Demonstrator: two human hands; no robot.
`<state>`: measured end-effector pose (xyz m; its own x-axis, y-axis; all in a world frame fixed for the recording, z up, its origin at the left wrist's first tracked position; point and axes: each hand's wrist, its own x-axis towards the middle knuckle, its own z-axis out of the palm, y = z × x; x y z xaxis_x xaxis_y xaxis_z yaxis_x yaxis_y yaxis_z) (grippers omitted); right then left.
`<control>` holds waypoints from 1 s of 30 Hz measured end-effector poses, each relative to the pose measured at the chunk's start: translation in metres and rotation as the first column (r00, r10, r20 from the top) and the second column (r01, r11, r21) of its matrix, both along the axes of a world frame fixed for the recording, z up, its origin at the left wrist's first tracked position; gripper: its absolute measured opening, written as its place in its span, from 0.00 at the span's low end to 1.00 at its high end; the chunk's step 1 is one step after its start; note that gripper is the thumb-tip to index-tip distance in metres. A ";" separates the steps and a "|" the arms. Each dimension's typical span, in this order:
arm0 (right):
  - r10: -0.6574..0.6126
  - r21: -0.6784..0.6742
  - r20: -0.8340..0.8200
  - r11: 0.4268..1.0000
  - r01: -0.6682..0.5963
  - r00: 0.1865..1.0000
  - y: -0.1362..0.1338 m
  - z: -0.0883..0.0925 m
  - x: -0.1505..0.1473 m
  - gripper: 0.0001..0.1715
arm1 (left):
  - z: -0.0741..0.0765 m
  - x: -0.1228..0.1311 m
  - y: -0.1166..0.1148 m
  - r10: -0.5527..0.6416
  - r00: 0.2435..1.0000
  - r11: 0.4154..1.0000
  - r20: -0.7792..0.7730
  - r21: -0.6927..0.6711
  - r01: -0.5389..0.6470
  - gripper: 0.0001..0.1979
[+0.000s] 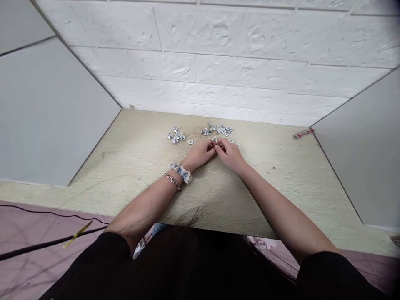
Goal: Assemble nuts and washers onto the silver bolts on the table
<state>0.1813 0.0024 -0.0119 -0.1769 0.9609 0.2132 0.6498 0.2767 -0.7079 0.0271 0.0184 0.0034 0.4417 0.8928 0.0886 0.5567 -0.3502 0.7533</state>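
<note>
Black sleeves [328,271] lie nearest, then a chain bracelet [172,181] and a pale blue scrunchie [181,172] behind the left hand [201,153]. This and the right hand [230,155] meet over the tabletop [134,141], fingertips pinched close; whether they grasp anything cannot be told. Just past them shows a bolt [214,139], with a washer [188,142] to its left, a bolt group [177,136] farther left, a hardware pile [220,130] beyond, and finally the white brick wall [218,71]
</note>
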 end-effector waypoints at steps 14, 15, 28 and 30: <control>-0.009 -0.005 0.005 1.000 0.009 1.000 0.001 0.000 0.000 0.11 | -0.003 0.000 0.001 0.000 1.000 1.000 -0.001 0.011 0.000 0.09; -0.010 -0.007 0.006 1.000 0.010 1.000 0.001 -0.001 0.000 0.12 | -0.004 0.000 0.001 0.004 1.000 1.000 0.005 0.015 -0.004 0.09; -0.022 0.015 -0.022 1.000 0.023 0.999 0.001 -0.005 0.001 0.13 | -0.003 0.001 0.001 0.040 0.999 0.999 0.031 0.001 -0.040 0.08; -0.037 0.017 -0.023 0.999 0.037 0.999 0.001 -0.005 0.001 0.13 | -0.002 0.001 0.001 0.044 0.998 0.999 0.041 -0.002 -0.044 0.08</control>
